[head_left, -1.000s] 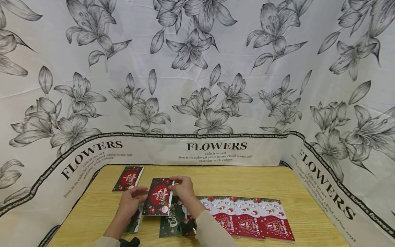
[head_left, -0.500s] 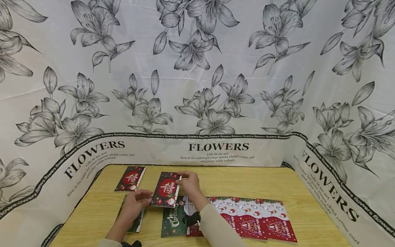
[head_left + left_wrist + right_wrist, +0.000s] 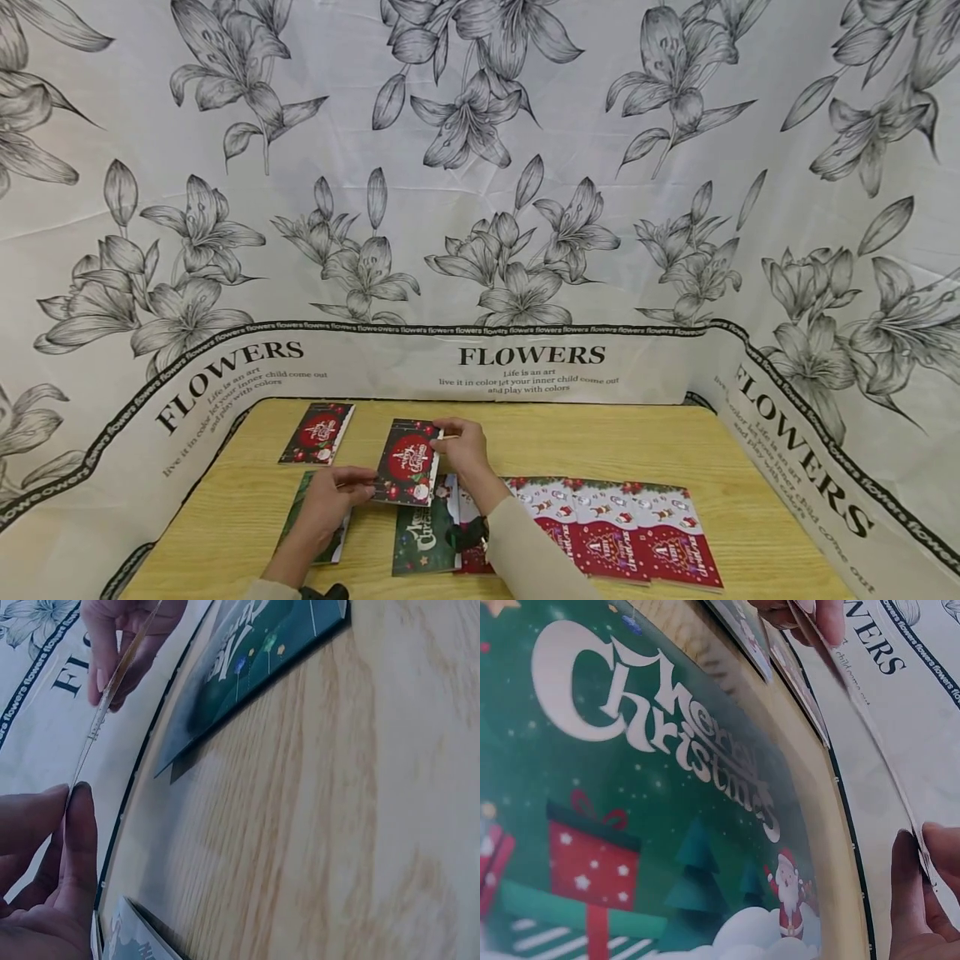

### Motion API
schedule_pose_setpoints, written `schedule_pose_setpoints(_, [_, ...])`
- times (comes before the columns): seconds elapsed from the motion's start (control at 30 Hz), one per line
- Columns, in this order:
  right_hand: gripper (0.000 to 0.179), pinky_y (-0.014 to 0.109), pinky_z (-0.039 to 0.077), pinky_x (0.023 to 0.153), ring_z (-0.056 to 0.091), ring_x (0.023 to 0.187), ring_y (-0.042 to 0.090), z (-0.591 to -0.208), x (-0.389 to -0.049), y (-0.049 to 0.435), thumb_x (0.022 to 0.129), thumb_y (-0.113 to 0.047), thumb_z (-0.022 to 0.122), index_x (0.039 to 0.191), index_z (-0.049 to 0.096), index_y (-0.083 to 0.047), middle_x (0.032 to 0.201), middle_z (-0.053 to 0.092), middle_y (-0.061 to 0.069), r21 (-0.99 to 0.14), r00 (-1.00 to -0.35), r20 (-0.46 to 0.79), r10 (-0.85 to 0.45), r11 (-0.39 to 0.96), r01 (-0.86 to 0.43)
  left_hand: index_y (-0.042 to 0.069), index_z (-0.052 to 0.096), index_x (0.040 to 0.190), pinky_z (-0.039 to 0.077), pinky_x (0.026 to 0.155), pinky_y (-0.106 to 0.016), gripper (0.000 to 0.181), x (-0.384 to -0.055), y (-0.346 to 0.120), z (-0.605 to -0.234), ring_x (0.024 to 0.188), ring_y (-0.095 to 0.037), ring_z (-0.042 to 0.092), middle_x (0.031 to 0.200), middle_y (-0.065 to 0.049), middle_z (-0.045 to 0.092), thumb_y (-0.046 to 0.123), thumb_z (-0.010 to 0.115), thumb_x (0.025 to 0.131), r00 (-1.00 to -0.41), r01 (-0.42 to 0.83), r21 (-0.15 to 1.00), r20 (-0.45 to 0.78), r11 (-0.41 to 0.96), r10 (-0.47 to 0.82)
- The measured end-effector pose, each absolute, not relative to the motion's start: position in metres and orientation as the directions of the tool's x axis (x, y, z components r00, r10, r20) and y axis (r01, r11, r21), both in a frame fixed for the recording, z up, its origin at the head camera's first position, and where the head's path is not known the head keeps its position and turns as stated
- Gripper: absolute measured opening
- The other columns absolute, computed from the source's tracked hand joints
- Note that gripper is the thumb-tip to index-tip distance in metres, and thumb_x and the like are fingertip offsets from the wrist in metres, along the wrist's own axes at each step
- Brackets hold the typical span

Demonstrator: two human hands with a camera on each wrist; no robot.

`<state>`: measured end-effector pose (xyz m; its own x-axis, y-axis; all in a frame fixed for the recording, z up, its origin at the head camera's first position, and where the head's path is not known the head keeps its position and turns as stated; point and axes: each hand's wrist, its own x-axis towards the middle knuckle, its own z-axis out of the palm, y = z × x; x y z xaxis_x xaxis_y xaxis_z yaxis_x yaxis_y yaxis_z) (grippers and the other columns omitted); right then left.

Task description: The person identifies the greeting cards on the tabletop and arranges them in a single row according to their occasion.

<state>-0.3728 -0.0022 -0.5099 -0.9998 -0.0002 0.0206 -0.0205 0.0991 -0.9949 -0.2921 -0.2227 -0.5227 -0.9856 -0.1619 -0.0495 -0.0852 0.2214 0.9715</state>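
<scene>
A flat green Merry Christmas paper card (image 3: 425, 540) lies on the yellow wood-grain bench (image 3: 600, 442). Held above the bench, a black-and-red paper Christmas card (image 3: 408, 460) is pinched near its near-left corner by the left grip (image 3: 330, 498), near its far-right corner by the right grip (image 3: 461, 454). Uneven pull might bend it; a loosened pinch might drop it. A matching card (image 3: 317, 433) lies farther left. No container shows.

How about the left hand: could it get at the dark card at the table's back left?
Probably not just yet: the left hand pinches another dark card, though nothing seems to block its way to the back-left card.
</scene>
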Motion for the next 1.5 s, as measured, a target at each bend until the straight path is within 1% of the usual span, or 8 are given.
schedule_pose_setpoints(0.13, [0.03, 0.035, 0.057, 0.076, 0.061, 0.096, 0.022, -0.513, -0.371, -0.001, 0.088, 0.003, 0.08, 0.118, 0.079, -0.003, 0.113, 0.068, 0.016, -0.996, -0.999, 0.027, -0.018, 0.09, -0.028, -0.007, 0.076, 0.111, 0.059, 0.073, -0.031, 0.023, -0.293, -0.223, -0.523, 0.088, -0.019, 0.069, 0.106, -0.012, 0.076, -0.014, 0.069, 0.091, -0.983, -0.078, 0.976, -0.041, 0.206, -0.179])
schedule_pose_setpoints(0.37, [0.033, 0.043, 0.062, 0.082, 0.073, 0.089, 0.025, -0.514, -0.362, 0.002, 0.092, 0.004, 0.076, 0.125, 0.074, 0.005, 0.112, 0.066, 0.021, -1.0, -0.991, -0.001, -0.133, -0.021, 0.004, -0.008, 0.076, 0.113, 0.058, 0.072, -0.029, 0.022, -0.296, -0.227, -0.524, 0.087, -0.017, 0.069, 0.107, -0.014, 0.076, -0.011, 0.071, 0.092, -0.971, -0.07, 0.977, -0.02, 0.203, -0.239])
schedule_pose_setpoints(0.47, [0.033, 0.044, 0.062, 0.084, 0.074, 0.091, 0.027, -0.513, -0.355, 0.0, 0.092, 0.004, 0.074, 0.125, 0.072, 0.008, 0.113, 0.066, 0.025, -1.0, -0.986, 0.018, -0.166, -0.024, -0.014, -0.007, 0.076, 0.113, 0.058, 0.071, -0.027, 0.022, -0.297, -0.23, -0.525, 0.087, -0.017, 0.069, 0.107, -0.014, 0.075, -0.011, 0.071, 0.092, -0.965, -0.071, 0.975, -0.014, 0.212, -0.26])
schedule_pose_setpoints(0.63, [0.031, 0.038, 0.061, 0.075, 0.072, 0.086, 0.021, -0.512, -0.343, -0.004, 0.089, 0.003, 0.078, 0.12, 0.075, 0.006, 0.11, 0.071, 0.024, -0.997, -0.982, 0.05, -0.183, 0.045, -0.059, -0.005, 0.077, 0.115, 0.057, 0.07, -0.025, 0.024, -0.299, -0.233, -0.524, 0.086, -0.016, 0.068, 0.112, -0.017, 0.074, -0.01, 0.071, 0.092, -0.959, -0.076, 0.973, -0.011, 0.219, -0.282])
schedule_pose_setpoints(0.77, [0.03, 0.036, 0.057, 0.069, 0.071, 0.084, 0.017, -0.508, -0.334, -0.006, 0.088, 0.003, 0.079, 0.118, 0.078, 0.002, 0.104, 0.074, 0.017, -0.993, -0.978, 0.062, -0.2, 0.091, -0.081, -0.006, 0.076, 0.115, 0.056, 0.07, -0.022, 0.024, -0.3, -0.234, -0.521, 0.088, -0.015, 0.068, 0.117, -0.021, 0.072, -0.009, 0.072, 0.092, -0.956, -0.078, 0.974, -0.012, 0.213, -0.294])
schedule_pose_setpoints(1.0, [0.028, 0.034, 0.06, 0.072, 0.073, 0.079, 0.017, -0.507, -0.323, -0.011, 0.081, 0.008, 0.081, 0.109, 0.079, 0.004, 0.096, 0.076, 0.017, -0.991, -0.982, 0.078, -0.171, 0.091, -0.095, -0.007, 0.075, 0.117, 0.055, 0.072, -0.021, 0.024, -0.3, -0.234, -0.521, 0.093, -0.015, 0.069, 0.122, -0.024, 0.07, -0.009, 0.071, 0.094, -0.955, -0.076, 0.973, -0.008, 0.219, -0.297])
schedule_pose_setpoints(1.23, [0.026, 0.028, 0.057, 0.068, 0.069, 0.075, 0.013, -0.516, -0.318, -0.016, 0.079, 0.009, 0.083, 0.104, 0.08, 0.004, 0.091, 0.074, 0.016, -0.991, -0.987, 0.085, -0.133, 0.093, -0.098, -0.007, 0.075, 0.118, 0.061, 0.08, -0.031, 0.025, -0.299, -0.235, -0.527, 0.095, -0.018, 0.072, 0.122, -0.025, 0.07, -0.01, 0.069, 0.094, -0.956, -0.088, 0.969, -0.017, 0.229, -0.294])
schedule_pose_setpoints(1.5, [0.027, 0.029, 0.057, 0.069, 0.068, 0.075, 0.012, -0.517, -0.315, -0.018, 0.08, 0.009, 0.083, 0.105, 0.08, 0.003, 0.091, 0.074, 0.012, -0.991, -0.99, 0.086, -0.108, 0.092, -0.096, -0.008, 0.075, 0.116, 0.06, 0.076, -0.028, 0.023, -0.3, -0.235, -0.525, 0.088, -0.015, 0.071, 0.115, -0.022, 0.073, -0.011, 0.07, 0.094, -0.955, -0.097, 0.958, -0.013, 0.27, -0.297])
